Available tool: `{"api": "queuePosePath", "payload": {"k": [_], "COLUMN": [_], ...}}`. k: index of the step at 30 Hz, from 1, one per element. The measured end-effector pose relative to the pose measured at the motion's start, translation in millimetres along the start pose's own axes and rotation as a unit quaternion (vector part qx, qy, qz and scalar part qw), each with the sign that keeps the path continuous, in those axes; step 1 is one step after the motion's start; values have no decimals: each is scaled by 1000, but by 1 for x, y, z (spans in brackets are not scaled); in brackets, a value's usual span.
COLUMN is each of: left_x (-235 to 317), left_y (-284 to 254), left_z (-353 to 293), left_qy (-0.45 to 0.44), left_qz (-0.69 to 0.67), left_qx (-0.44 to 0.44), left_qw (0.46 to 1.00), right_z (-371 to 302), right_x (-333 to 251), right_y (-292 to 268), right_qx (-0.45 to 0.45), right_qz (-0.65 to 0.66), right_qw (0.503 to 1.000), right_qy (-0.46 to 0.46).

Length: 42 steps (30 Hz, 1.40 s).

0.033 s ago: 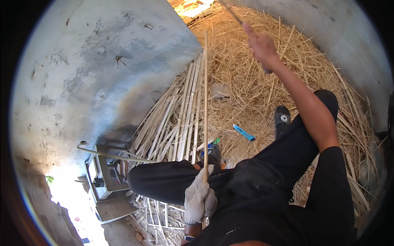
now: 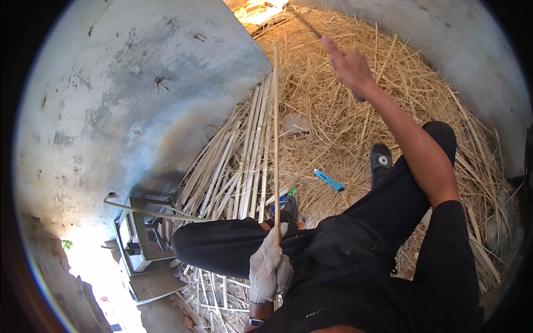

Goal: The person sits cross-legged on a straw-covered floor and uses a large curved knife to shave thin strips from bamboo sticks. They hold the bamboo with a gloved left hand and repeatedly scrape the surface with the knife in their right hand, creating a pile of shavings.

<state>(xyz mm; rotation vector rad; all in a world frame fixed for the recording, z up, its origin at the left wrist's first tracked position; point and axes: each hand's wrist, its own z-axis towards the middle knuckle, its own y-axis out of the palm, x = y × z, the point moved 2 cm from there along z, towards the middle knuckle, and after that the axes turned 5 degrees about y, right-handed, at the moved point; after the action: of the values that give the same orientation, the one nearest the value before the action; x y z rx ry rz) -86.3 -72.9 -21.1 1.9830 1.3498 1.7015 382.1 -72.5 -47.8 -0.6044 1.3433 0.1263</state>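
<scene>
My left hand (image 2: 269, 269), in a pale knitted glove, is closed around the lower part of a long thin bamboo strip (image 2: 276, 139). The strip points away from me, past my bent left knee. Bare and stretched far forward, my right hand (image 2: 351, 67) grips a knife (image 2: 308, 25) with a narrow dark blade. Its forefinger lies along the knife toward the blade, and the handle's butt shows below the palm. The blade points up and left, apart from the strip, its far end faint against the straw.
Split bamboo strips (image 2: 252, 150) lie stacked beside a stained wall (image 2: 150, 83). Shavings (image 2: 338, 127) heap over the floor, with a blue utility knife (image 2: 328, 180) near my right shoe (image 2: 381, 158). A wooden stool-like frame (image 2: 145, 238) stands at the left.
My right hand and its knife have shifted slightly left and toward the far end of the strip. The strip's far end has moved slightly left; my left hand stays put.
</scene>
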Motion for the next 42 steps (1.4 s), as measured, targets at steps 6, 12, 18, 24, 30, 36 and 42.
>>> {"api": "queuePosePath", "payload": {"k": [6, 12, 18, 24, 30, 36, 42], "left_x": [3, 3, -22, -9, -14, -19, -24], "left_y": [10, 27, -2, 9, 2, 3, 5], "left_z": [1, -18, -73, -54, -33, -24, -21], "left_qy": [20, 20, 44, -51, -21, 8, 1], "left_qz": [164, 312, 173, 273, 362, 425, 426], "left_qx": [30, 107, -13, 34, 28, 34, 13], "left_qw": [986, 944, 984, 960, 932, 905, 905], "right_z": [-38, -40, 20, 12, -22, -45, -56], "right_x": [-29, -12, 43, 28, -8, -35, -40], "right_y": [-2, 4, -30, -48, -43, -46, -44], "right_qx": [-104, -65, 57, 131, 3, -60, -147], "right_qz": [-177, -258, -220, -15, 113, 166, 251], "right_qw": [944, 942, 969, 971, 989, 984, 956], "right_qy": [-259, -202, 94, 199, 99, 2, -24]}}
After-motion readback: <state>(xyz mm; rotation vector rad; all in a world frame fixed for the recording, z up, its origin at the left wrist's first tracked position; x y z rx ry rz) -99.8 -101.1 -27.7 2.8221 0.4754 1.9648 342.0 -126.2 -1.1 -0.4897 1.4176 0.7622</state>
